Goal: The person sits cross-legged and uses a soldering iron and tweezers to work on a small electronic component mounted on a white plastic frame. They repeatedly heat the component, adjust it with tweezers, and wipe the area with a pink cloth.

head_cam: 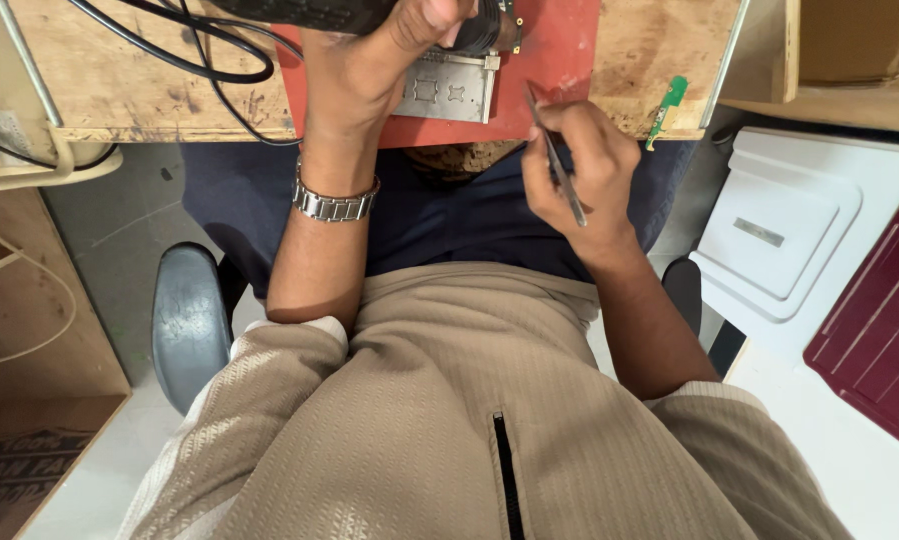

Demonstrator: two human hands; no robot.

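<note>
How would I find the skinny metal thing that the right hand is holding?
Start at the red mat on the wooden workbench. Just below its near edge, the right hand pinches slim grey metal tweezers. They are the only thin pointed tool here, unlike the flat silver metal plate on the mat.

Small electronics repair workshop: you are sitting at a worn wooden surface (149, 90) carrying a red work mat (559, 60), black cables (199, 55), a metal shield plate (447, 88) and a green circuit strip (666, 105).
</note>
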